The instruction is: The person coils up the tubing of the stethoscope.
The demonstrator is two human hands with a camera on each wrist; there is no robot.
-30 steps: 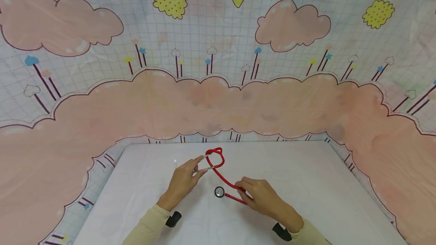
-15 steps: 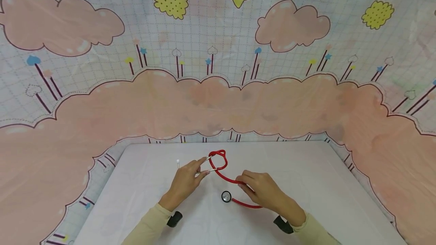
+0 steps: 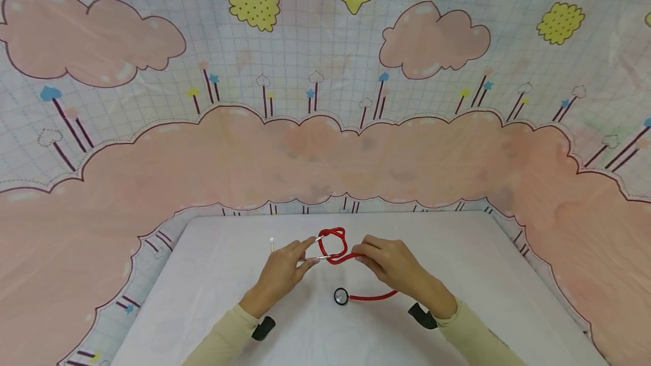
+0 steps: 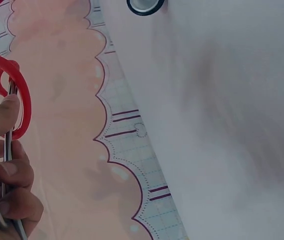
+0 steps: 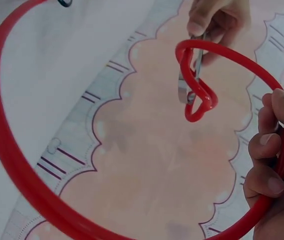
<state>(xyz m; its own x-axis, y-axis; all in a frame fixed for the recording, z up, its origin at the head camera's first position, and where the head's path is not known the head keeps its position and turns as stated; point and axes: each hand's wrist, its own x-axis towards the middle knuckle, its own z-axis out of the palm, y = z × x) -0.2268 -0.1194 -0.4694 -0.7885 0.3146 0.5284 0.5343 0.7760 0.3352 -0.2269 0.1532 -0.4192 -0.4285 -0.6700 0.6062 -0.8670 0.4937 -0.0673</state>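
A stethoscope with red tubing is held above the white table by both hands. My left hand grips its metal ear tubes, and one white eartip sticks up behind that hand. Beyond the ear tubes the red tubing makes a small loop. My right hand holds the tubing just right of this loop, its fingers curled round it in the right wrist view. From there the tubing bends down and back to the round chest piece, which sits low between the hands.
The white table lies under both hands. Behind it hangs a patterned cloth with pink clouds and yellow stars. Dark straps show at the wrists.
My right hand has moved up and away, bringing the held tubing closer to the loop. The left hand and loop have shifted slightly right. The chest piece has moved right and a little lower.
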